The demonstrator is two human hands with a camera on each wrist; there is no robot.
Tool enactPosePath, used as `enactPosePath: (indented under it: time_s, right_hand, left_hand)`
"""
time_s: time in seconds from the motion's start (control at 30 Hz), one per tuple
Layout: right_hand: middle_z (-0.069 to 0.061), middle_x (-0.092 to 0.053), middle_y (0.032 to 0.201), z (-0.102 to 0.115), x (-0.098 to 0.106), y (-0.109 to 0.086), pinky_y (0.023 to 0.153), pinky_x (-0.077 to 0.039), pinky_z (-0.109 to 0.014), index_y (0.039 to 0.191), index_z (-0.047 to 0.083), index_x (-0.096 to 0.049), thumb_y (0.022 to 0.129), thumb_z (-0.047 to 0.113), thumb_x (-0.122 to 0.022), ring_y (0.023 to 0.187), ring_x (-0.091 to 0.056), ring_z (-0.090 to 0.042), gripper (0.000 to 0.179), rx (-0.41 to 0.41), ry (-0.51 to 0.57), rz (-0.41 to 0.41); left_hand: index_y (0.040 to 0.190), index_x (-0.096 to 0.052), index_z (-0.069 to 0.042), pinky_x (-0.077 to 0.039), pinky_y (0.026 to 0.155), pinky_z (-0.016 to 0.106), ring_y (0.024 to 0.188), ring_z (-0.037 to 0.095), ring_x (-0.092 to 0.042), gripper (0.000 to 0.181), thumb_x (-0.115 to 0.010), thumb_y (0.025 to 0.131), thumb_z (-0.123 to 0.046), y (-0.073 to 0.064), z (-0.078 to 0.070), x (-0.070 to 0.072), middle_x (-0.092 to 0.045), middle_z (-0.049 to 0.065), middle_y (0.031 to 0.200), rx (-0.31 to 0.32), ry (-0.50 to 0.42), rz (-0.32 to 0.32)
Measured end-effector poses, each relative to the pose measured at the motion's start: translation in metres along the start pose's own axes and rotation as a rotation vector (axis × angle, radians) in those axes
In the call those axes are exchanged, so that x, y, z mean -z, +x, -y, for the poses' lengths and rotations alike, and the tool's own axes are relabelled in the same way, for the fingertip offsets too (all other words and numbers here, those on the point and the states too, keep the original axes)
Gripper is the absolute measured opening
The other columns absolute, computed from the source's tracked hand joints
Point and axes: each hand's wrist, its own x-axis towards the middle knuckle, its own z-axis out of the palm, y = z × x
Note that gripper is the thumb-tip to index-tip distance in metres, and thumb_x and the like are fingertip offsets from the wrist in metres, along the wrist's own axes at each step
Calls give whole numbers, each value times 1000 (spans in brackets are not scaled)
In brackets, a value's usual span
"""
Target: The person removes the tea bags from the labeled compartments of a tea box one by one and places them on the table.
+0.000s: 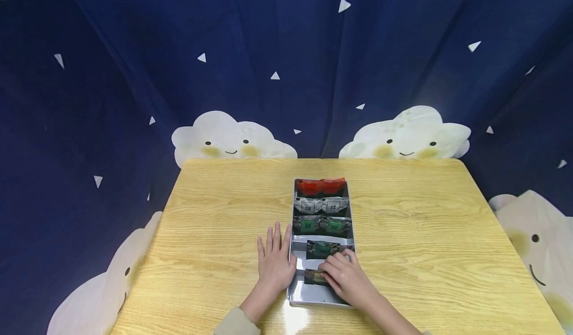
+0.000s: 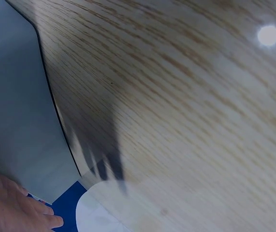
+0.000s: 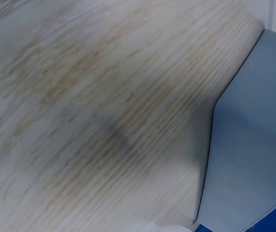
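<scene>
A long grey compartment box [image 1: 301, 295] stands on the table in the head view, several small packets lined up in it. Flat against its left side lies my left hand [image 1: 275, 268], fingers straight and spread, the thumb at the rim. My right hand [image 1: 346, 278] reaches over the front right part, fingers bent, and pinches the right end of a small dark packet with brownish print [image 1: 315, 277] over the front compartments. Just beyond the fingers, a dark green packet [image 1: 322, 249] stands in another compartment; the hand partly covers that area. Both wrist views mostly show box wall and table.
Farther back in the box sit two green-labelled packets [image 1: 309, 224], two silver-grey packets [image 1: 308, 206] and two red packets [image 1: 310, 187]. The wood-grain table [image 1: 416, 225] extends to both sides. A dark blue curtain [image 1: 250, 41] with cloud prints hangs behind it.
</scene>
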Motion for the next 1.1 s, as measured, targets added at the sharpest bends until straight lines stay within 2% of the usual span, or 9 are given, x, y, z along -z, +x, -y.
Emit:
enactPosePath:
  time_s: [0.3, 0.47, 0.57, 0.77, 0.9, 1.0, 1.1]
  right_hand:
    - [11, -57, 80, 2, 10, 5, 81, -34, -38, 84, 19, -64, 74, 14, -69, 77, -51, -9, 11, -18, 39, -38]
    - [11, -57, 81, 0, 27, 15, 80, -36, -38, 83, 18, -63, 81, 16, -60, 77, -51, -9, 4, -50, 61, -89]
    - [10, -58, 79, -7, 42, 23, 79, -34, -39, 82, 15, -63, 83, 14, -59, 75, -52, -9, 5, -72, 94, -155]
    - [4, -62, 78, -39, 73, 36, 80, -32, -42, 82, 9, -65, 75, 3, -62, 74, -54, -15, 10, -172, 82, -275]
    - [-1, -61, 75, -68, 83, 35, 80, -30, -45, 80, 7, -63, 73, -1, -63, 72, -52, -20, 10, -264, 30, -312]
    - [-5, -61, 75, -90, 83, 30, 81, -28, -50, 80, 5, -63, 76, 0, -62, 73, -51, -24, 7, -344, 2, -310]
    - [-7, -61, 77, -108, 76, 23, 83, -26, -52, 81, 4, -63, 80, 0, -60, 75, -50, -25, 5, -438, -8, -267]
  left_hand:
    - [146, -23, -18, -5, 107, 57, 138, 34, -12, 66, -45, 84, -27, 0, 1, 0, -16, 15, 151, 6, 5, 12]
    - [147, -21, -19, -5, 107, 56, 138, 34, -12, 67, -46, 85, -27, 0, 2, -1, -14, 14, 151, 7, 16, 16]
    - [147, -22, -19, -4, 107, 56, 138, 34, -11, 67, -46, 85, -27, 0, 2, -1, -14, 15, 151, 5, 10, 14]
    - [147, -22, -18, -4, 106, 57, 138, 34, -11, 67, -47, 85, -26, 0, 1, -1, -14, 15, 151, 3, -8, 9]
    - [146, -24, -18, -5, 106, 57, 138, 35, -12, 67, -47, 84, -26, 0, 2, -1, -15, 15, 151, 1, -18, -1]
    - [146, -24, -19, -4, 106, 57, 137, 35, -12, 67, -47, 84, -26, 0, 1, -1, -15, 15, 151, 3, -23, 2]
    - [147, -23, -19, -4, 106, 57, 138, 35, -12, 67, -47, 85, -26, 0, 1, -1, -15, 14, 151, 6, -20, 10]
